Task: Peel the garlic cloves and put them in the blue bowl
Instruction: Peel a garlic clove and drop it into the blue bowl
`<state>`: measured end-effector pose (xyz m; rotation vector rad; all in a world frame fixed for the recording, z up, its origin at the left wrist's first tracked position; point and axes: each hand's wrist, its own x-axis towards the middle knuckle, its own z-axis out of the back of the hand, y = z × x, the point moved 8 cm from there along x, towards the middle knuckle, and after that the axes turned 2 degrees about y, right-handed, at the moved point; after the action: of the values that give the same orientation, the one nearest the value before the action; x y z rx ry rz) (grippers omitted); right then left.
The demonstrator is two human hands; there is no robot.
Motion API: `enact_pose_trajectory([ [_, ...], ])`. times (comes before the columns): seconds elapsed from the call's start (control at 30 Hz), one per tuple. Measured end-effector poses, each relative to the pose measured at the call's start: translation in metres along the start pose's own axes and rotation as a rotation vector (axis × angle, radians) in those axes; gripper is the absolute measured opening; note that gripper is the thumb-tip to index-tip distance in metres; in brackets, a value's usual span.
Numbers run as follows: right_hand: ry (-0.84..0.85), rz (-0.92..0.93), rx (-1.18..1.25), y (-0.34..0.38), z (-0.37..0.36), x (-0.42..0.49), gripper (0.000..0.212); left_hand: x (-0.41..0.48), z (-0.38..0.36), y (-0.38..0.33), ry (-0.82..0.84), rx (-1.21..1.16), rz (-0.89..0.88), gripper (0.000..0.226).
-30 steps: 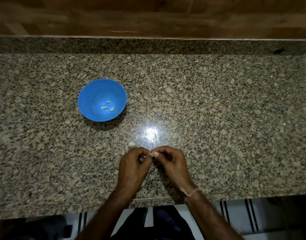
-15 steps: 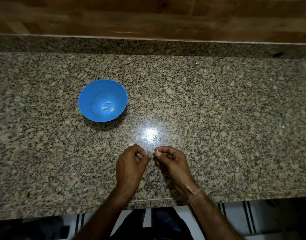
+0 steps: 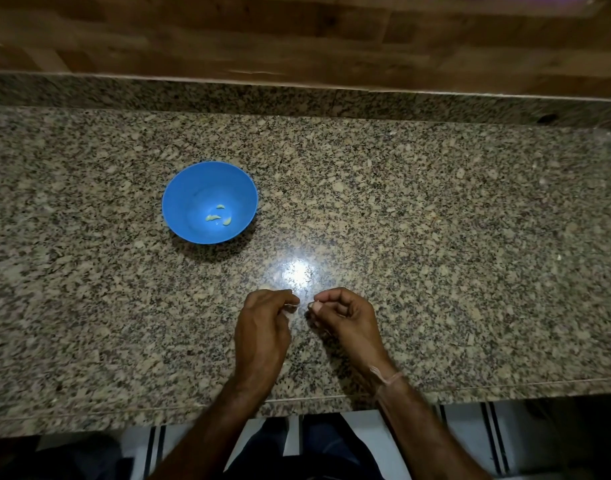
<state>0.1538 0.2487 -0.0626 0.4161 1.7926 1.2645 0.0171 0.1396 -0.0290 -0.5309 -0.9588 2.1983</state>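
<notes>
Three peeled cloves (image 3: 218, 215) lie close together in the bottom of the blue bowl (image 3: 179, 202), which stands upright on the speckled granite table (image 3: 435, 220). The hands are nearer the person than the bowl and to its right, well apart from it, low over the table.

The left hand (image 3: 262, 327), the one closer to the bowl, has its fingers curled, with thumb and forefinger pinching a small pale piece (image 3: 291, 308). Whether it is clove or skin is too small to tell. The right hand (image 3: 347, 322), farther from the bowl, is also curled, its fingertips pinched on a tiny pale bit (image 3: 317, 302). A narrow gap separates the two hands.

On the bowl's side of the left knuckles a pale lump (image 3: 266, 289) peeks out, mostly hidden. A thin string (image 3: 389, 376) circles the right wrist. Lamp glare (image 3: 299, 273) shines between bowl and hands, and beyond the bowl rises a wooden wall (image 3: 297, 39).
</notes>
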Motion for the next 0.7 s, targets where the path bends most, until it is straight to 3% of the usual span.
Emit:
enact_pose_trajectory([
  [0.17, 0.013, 0.008, 0.009, -0.001, -0.002, -0.003, 0.011, -0.003, -0.003, -0.002, 0.036, 0.027, -0.042, 0.009],
  [0.37, 0.007, -0.008, 0.045, -0.005, -0.004, -0.007, 0.007, -0.008, -0.004, -0.006, 0.025, -0.007, -0.069, 0.032],
  [0.5, 0.025, -0.055, 0.181, -0.011, -0.012, -0.012, 0.005, -0.014, 0.000, -0.009, 0.029, -0.027, -0.091, 0.018],
  [0.7, 0.048, -0.019, 0.165, -0.007, -0.020, -0.017, 0.011, -0.020, 0.009, -0.010, 0.003, -0.008, -0.072, 0.003],
])
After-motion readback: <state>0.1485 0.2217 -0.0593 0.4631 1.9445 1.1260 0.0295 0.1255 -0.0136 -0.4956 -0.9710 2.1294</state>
